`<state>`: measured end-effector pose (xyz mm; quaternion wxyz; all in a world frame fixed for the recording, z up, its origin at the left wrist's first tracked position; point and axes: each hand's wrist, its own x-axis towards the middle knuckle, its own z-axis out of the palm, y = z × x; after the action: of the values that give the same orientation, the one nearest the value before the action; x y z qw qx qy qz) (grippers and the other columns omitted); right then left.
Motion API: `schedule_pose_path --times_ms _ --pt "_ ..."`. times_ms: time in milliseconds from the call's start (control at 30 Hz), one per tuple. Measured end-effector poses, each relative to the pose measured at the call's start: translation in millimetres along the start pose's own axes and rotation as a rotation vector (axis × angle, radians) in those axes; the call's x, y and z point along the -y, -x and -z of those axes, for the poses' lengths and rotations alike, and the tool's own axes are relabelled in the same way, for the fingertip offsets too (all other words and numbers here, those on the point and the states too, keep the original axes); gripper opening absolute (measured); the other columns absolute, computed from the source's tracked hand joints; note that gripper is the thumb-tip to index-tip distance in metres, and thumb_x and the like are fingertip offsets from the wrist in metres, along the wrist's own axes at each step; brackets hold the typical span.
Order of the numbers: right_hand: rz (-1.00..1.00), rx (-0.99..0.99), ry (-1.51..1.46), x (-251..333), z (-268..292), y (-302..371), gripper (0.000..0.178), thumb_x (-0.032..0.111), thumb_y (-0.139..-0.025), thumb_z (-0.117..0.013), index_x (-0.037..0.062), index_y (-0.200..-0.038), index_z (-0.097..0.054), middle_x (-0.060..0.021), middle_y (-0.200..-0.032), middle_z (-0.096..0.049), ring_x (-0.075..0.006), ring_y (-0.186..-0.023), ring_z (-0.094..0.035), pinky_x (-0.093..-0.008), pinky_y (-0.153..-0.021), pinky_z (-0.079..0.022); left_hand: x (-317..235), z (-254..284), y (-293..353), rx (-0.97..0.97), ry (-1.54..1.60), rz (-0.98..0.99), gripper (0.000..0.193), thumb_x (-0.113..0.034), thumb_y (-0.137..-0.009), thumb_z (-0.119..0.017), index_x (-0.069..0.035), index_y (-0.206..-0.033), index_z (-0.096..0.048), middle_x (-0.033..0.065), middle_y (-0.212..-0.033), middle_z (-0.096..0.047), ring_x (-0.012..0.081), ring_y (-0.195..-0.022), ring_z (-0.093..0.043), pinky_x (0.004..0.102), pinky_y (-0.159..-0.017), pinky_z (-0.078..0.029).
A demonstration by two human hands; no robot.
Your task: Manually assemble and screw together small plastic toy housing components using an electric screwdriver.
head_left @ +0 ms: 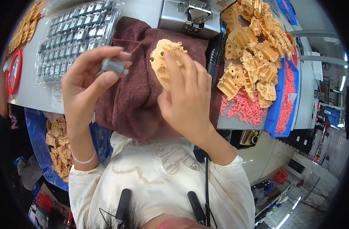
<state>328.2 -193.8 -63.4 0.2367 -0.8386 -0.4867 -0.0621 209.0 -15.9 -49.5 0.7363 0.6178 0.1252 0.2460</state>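
Between the thumb and fingers of my left hand is a small grey motor, lifted above the left side of a maroon towel. My right hand holds a pale orange plastic housing over the towel. Its fingers press on the top face and the thumb lies at the lower edge, hiding the housing's right part. The motor and the housing are apart, with a strip of towel showing between them.
Clear trays of motors stand at the left. More orange housings are heaped at the right, above loose pink pieces and a blue bin. A metal fixture stands beyond the towel. A blue-lined container holds orange parts at lower left.
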Motion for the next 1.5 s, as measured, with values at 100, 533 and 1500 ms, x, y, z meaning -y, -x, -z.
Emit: schedule_pose_path --times_ms 100,533,1500 --pt "0.007 0.045 -0.208 -3 16 4 0.064 0.009 -0.071 -0.07 0.006 -0.133 -0.053 -0.0161 -0.134 -0.049 -0.035 -0.12 -0.045 -0.0434 -0.102 -0.036 0 -16 -18 0.029 -0.048 -0.016 0.033 0.001 -0.084 -0.071 0.007 -0.115 -0.06 0.0127 -0.105 -0.067 0.0151 -0.096 -0.065 0.026 -0.085 -0.054" --pt "-0.208 -0.177 -0.204 -72 65 65 0.045 0.002 -0.077 -0.068 0.0045 -0.121 -0.063 -0.0145 -0.124 -0.057 -0.0312 -0.114 -0.055 -0.0394 -0.098 -0.042 43 -85 -48 -0.023 -1.08 -0.47 0.022 -0.02 -0.073 -0.077 -0.008 -0.088 -0.067 0.0021 -0.082 -0.065 0.0218 -0.076 -0.058 0.0336 -0.068 -0.049" --pt "-0.28 -0.066 0.13 -137 57 97 0.012 0.002 -0.076 -0.069 0.0068 -0.086 -0.065 -0.0059 -0.086 -0.063 -0.0272 -0.084 -0.059 -0.0381 -0.074 -0.046 31 -97 -46 -0.01 -1.451 -0.492 0.023 -0.022 -0.079 -0.075 -0.006 -0.095 -0.069 0.0045 -0.088 -0.063 0.0235 -0.074 -0.061 0.0337 -0.067 -0.047"
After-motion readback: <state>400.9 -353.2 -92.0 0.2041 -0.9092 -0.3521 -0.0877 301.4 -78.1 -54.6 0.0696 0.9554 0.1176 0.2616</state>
